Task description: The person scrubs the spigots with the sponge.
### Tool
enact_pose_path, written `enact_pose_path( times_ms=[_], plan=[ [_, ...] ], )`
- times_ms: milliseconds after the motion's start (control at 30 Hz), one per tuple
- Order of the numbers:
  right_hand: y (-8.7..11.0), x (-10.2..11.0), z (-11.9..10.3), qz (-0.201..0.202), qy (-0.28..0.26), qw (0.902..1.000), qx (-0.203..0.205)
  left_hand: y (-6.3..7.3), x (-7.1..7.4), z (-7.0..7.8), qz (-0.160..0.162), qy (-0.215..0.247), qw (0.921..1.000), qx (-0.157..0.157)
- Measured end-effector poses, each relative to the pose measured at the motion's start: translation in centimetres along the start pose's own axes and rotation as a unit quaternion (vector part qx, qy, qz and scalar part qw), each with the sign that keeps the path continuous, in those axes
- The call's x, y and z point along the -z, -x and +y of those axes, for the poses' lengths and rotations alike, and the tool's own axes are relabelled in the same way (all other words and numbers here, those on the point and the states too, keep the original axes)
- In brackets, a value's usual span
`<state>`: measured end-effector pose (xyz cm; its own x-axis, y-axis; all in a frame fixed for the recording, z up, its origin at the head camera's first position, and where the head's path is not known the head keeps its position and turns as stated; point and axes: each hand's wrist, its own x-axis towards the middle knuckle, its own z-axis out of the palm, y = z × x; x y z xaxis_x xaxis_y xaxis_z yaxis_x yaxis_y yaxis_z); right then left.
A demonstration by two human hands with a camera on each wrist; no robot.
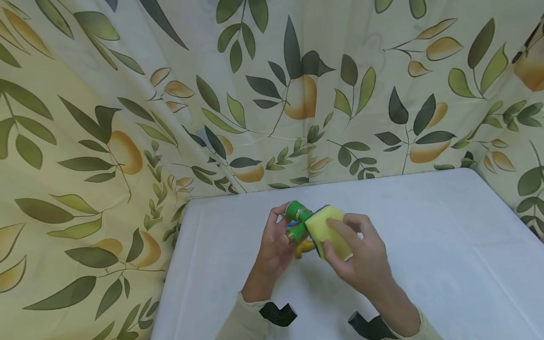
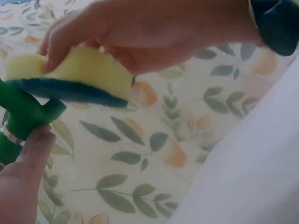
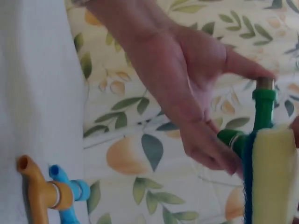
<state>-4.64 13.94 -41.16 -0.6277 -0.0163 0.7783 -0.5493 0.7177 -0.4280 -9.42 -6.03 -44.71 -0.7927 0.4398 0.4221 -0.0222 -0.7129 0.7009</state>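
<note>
My left hand (image 1: 272, 250) holds a green plastic tap (image 1: 299, 212) above the table, its thumb at the brass-coloured threaded end (image 3: 265, 83) in the right wrist view. My right hand (image 1: 369, 255) pinches a yellow sponge (image 1: 330, 230) between thumb and fingers. The sponge's dark scouring side (image 2: 70, 90) faces the green tap and lies against it in the left wrist view. Part of the tap is hidden behind the sponge. On the table beneath the hands are an orange tap (image 3: 42, 196) and a blue tap (image 3: 70, 186), mostly covered by the hands in the head view.
The white table (image 1: 425, 264) spreads out under both hands. Behind it and along its left hangs a curtain (image 1: 272, 141) printed with leaves and fruit. A black strap with a mount sits on each wrist.
</note>
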Motion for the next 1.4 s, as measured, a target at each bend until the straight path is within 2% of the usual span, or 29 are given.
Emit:
enact_pose_path(
  times_ms=[100, 167, 267, 367, 500, 700, 800, 900, 1033, 1133, 1300, 1400],
  plan=[
    [-0.1, -0.4, 0.0, 0.024, 0.007, 0.9991, -0.035, -0.1, -0.3, -0.2, 0.01, 0.01, 0.9999, -0.005],
    [0.0, -0.7, -0.5, 0.023, -0.002, 0.9986, -0.048, -0.2, -0.4, -0.4, 0.017, 0.014, 0.9997, -0.011],
    [0.7, -1.4, -1.8, 0.002, -0.054, 0.9983, -0.024, -0.3, -0.5, -0.8, 0.024, 0.011, 0.9995, -0.019],
    [1.2, -2.1, -2.8, 0.006, -0.096, 0.9952, 0.015, -0.3, -0.6, -1.1, 0.027, -0.002, 0.9994, -0.023],
    [0.9, -2.4, -2.8, 0.029, -0.069, 0.9972, 0.006, -0.3, -0.7, -1.1, 0.027, -0.015, 0.9992, -0.025],
    [0.6, -2.1, -2.1, 0.008, -0.072, 0.9972, 0.021, -0.2, -0.7, -0.9, 0.031, -0.023, 0.999, -0.023],
    [0.4, -2.0, -1.8, 0.009, -0.071, 0.9973, 0.014, -0.1, -0.7, -0.8, 0.034, -0.029, 0.9989, -0.017],
    [0.4, -2.0, -1.6, 0.006, -0.071, 0.9966, 0.042, 0.0, -0.7, -0.8, 0.034, -0.025, 0.999, -0.017],
    [0.1, -2.0, -1.0, 0.024, -0.045, 0.9942, 0.094, -0.2, -0.6, -0.5, 0.025, -0.009, 0.9989, -0.039],
    [0.0, -2.1, -0.9, 0.044, -0.007, 0.9953, 0.086, -0.5, -0.7, -0.4, 0.017, -0.008, 0.9985, -0.053],
    [-0.1, -1.8, -0.8, 0.047, 0.028, 0.9923, 0.111, -0.4, -0.6, -0.3, 0.03, -0.015, 0.9977, -0.059],
    [-0.5, -1.5, -0.2, 0.062, 0.05, 0.9926, 0.092, -0.3, -0.6, -0.2, 0.039, -0.025, 0.9974, -0.055]
  ],
)
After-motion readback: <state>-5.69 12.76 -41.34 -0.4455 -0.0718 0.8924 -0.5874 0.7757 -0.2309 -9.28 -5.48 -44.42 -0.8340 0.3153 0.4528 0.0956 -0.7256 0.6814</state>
